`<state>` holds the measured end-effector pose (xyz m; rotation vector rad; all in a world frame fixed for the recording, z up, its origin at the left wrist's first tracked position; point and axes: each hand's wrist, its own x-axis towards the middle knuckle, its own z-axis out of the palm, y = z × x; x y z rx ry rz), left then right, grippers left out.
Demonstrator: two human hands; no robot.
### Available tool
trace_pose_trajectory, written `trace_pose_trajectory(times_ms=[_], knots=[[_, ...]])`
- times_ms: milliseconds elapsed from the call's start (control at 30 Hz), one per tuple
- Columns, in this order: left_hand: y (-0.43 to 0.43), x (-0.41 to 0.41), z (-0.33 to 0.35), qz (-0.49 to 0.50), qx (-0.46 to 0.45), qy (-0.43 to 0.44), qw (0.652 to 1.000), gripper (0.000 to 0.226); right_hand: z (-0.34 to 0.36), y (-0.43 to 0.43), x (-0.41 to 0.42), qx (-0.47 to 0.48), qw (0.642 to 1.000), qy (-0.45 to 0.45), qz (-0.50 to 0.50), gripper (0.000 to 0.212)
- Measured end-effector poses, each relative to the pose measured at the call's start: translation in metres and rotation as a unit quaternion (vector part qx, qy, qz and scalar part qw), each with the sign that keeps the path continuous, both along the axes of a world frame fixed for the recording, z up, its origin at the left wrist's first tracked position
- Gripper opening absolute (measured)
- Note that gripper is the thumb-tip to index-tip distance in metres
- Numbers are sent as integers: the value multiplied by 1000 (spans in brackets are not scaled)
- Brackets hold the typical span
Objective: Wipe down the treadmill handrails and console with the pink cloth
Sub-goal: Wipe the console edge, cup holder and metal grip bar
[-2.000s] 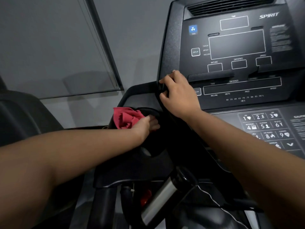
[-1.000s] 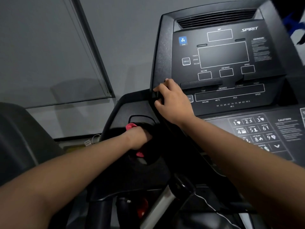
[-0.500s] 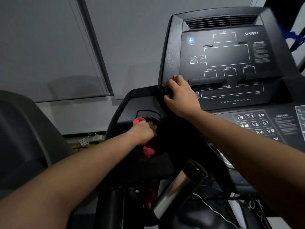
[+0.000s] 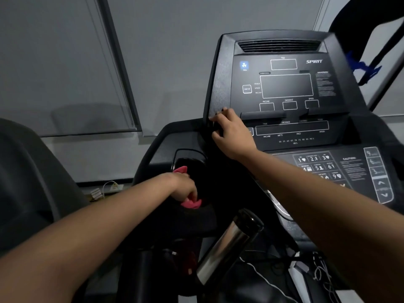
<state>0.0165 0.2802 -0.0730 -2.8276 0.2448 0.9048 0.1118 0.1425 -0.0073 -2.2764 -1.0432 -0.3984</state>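
Observation:
The black treadmill console [image 4: 286, 88] rises at the upper right, with a dark display and a keypad below. My right hand [image 4: 231, 134] grips the console's left edge, fingers curled round it. My left hand [image 4: 184, 188] holds the bunched pink cloth [image 4: 191, 203] inside the round cup holder [image 4: 188, 158] in the console's left wing. Bits of cloth show above and below the hand; the rest is hidden by my fingers. A chrome grip bar [image 4: 227, 243] slants up just below the cup holder.
A grey wall with a dark window frame [image 4: 118, 66] fills the left. Another dark machine part [image 4: 26, 182] curves in at the far left. Loose white cables [image 4: 273, 281] hang under the console. A small charger lies on the floor [image 4: 102, 190] by the wall.
My left hand has slid the cloth down toward the near side of the cup holder, and more cloth shows under the hand. My right hand keeps its hold on the console edge.

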Motion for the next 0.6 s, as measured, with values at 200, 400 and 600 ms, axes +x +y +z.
trace_pose_trajectory(times_ms=[200, 400, 600], knots=[[-17, 1, -1, -4, -2, 21, 1000, 32, 1, 4, 0, -3, 1000, -23, -18, 34], [-40, 4, -7, 6, 98, 102, 990, 34, 1, 6, 1, -7, 999, -35, -30, 34], [-46, 4, -15, 47, 258, 11, 965, 51, 1, 3, 3, -4, 1000, -16, -12, 38]])
